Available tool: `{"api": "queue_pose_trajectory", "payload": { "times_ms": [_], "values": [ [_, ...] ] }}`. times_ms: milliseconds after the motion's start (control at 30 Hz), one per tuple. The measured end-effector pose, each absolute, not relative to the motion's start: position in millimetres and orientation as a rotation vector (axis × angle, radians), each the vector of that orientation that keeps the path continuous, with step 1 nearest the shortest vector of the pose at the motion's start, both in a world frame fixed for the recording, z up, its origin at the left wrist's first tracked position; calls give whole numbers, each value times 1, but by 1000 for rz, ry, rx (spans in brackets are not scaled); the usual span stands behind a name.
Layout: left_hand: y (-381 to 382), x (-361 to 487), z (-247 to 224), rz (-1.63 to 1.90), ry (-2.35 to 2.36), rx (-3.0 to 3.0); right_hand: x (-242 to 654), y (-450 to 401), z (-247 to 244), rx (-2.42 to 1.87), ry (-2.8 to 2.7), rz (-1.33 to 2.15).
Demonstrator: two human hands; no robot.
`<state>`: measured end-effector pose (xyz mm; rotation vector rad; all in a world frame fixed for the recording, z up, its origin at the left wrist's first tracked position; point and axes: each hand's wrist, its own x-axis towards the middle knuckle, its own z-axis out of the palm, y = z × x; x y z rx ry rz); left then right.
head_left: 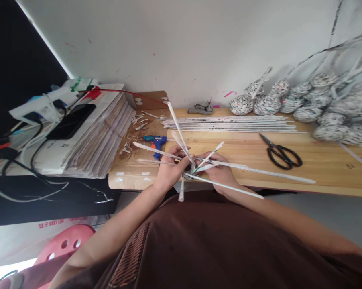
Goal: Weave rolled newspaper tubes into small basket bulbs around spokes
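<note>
I observe left hand [169,171] and right hand [220,170] curled around the woven paper piece [189,175]; uneven finger pressure could crease its protruding paper sticks [283,175].

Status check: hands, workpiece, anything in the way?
Left hand gripping paper-stick piece; right hand at its sticks, grip partly hidden. Sticks splay outward. Glue gun beyond left hand, scissors off right.

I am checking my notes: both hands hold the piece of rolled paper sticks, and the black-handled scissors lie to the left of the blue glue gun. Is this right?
Almost: in the head view, the black-handled scissors lie to the right of the blue glue gun, not the left. The left hand and right hand do hold the piece of rolled paper sticks.
</note>
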<state>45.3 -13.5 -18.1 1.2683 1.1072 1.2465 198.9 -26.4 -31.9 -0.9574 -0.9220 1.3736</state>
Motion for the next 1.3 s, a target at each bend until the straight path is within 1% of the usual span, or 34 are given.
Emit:
{"api": "queue_pose_trajectory", "payload": {
  "times_ms": [100, 333, 600, 733, 833, 933, 1100, 1200, 1300],
  "values": [
    [-12, 44, -14, 1181, 1132, 1357, 199, -29, -28, -984, -973, 1355],
    [-19, 48, -13, 1331, 1222, 1359, 199, -30, -19, -1067, -985, 1361],
    [-19, 46, -16, 1343, 1200, 1290, 197, -31, -23, -970, -929, 1314],
    [-20, 45, -13, 1303, 1224, 1322, 200, -32, -28, -962, -1031, 1232],
    [-20, 45, -15, 1346, 1240, 1285, 204, -32, -35, -979, -1106, 1185],
    [-18, 42, -16, 1330, 1210, 1320, 207, -31, -41, -957, -1093, 1216],
    [-15, 37, -5, 1119, 1195, 1552, 209, -27, -39, -979, -1110, 1243],
    [-18, 40, 0, 1164, 1259, 1565, 209, -26, -33, -1017, -1058, 1304],
    [-22, 45, 0, 1255, 1280, 1515, 207, -27, -28, -1084, -920, 1459]
  ]
}}
